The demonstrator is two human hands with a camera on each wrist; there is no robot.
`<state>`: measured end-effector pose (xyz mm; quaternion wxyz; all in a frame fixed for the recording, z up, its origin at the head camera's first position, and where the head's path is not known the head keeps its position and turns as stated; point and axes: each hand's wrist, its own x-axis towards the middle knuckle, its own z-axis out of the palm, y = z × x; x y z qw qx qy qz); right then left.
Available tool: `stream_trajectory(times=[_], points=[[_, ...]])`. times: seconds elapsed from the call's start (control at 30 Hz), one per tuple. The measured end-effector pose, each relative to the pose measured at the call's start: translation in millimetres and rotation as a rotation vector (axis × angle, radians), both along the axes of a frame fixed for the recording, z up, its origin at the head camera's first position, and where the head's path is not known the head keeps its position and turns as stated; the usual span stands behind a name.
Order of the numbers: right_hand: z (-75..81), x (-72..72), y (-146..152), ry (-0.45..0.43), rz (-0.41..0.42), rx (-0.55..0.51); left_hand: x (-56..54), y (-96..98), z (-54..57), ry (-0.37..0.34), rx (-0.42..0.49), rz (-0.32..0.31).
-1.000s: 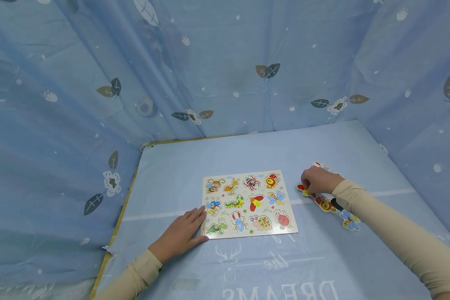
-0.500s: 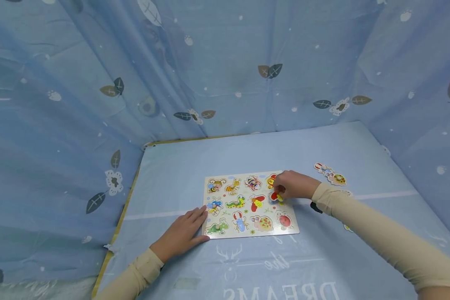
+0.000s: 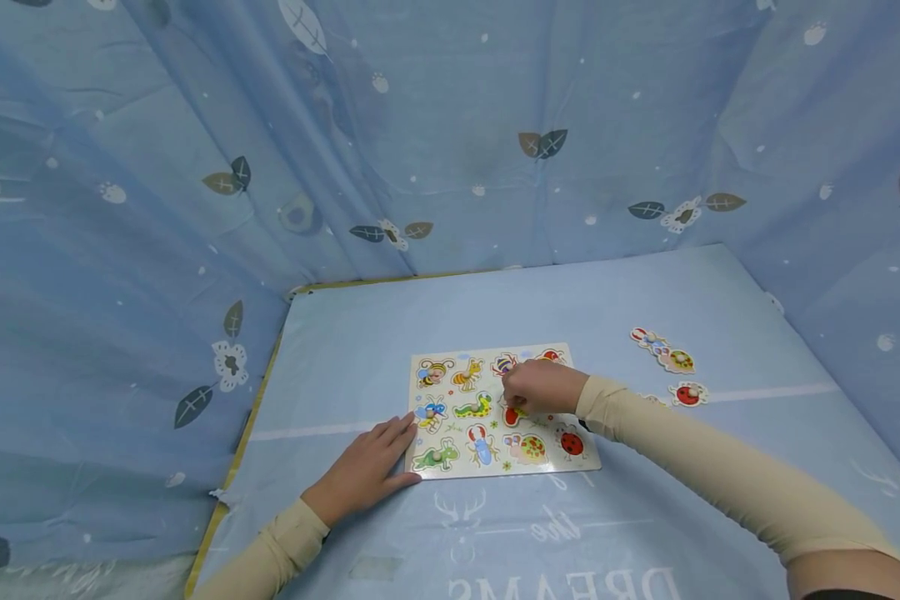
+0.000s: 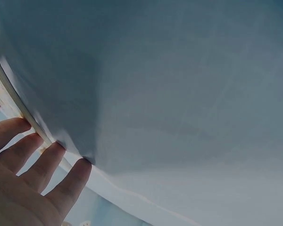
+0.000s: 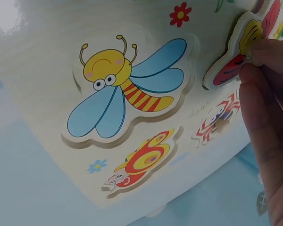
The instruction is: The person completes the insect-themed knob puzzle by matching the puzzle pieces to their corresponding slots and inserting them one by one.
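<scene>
A wooden insect puzzle board [image 3: 457,475] lies on the blue cloth in the head view. My right hand [image 3: 543,386] is over its middle row. In the right wrist view, thumb and fingers pinch a red-winged, yellow-bodied insect puzzle piece [image 5: 251,40] by its knob, tilted over the board. The matching picture is mostly hidden beneath. Beside it show the blue-winged dragonfly recess [image 5: 148,99] and the butterfly recess [image 5: 146,160]. My left hand [image 3: 363,471] rests with straight fingers along the board's left edge; its fingertips [image 4: 80,167] touch that edge in the left wrist view.
Loose pieces lie right of the board: a stag beetle [image 3: 648,339], a snail [image 3: 677,360] and a ladybug [image 3: 688,393], with another partly behind the right sleeve [image 3: 690,442]. Knobbed pieces such as the caterpillar [image 3: 472,406] sit in the board. A blue curtain [image 3: 450,167] hangs behind.
My right hand has moved left from the loose pieces, past the board's right column, to its middle, carrying the red-winged piece. The left hand has stayed on the board's edge.
</scene>
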<state>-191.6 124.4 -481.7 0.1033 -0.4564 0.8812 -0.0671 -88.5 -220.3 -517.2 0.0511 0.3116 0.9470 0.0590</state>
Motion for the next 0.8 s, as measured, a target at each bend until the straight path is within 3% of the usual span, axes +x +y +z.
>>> stream_trajectory(times=[0.5, 0.8], points=[[-3.9, -0.3, -5.6, 0.058, 0.053, 0.043, 1.6, 1.6, 2.8, 0.006, 0.007, 0.001], [-9.2, -3.1, -5.5, 0.006, 0.005, -0.013, 2.3, 1.3, 2.2, -0.001, 0.009, 0.010]])
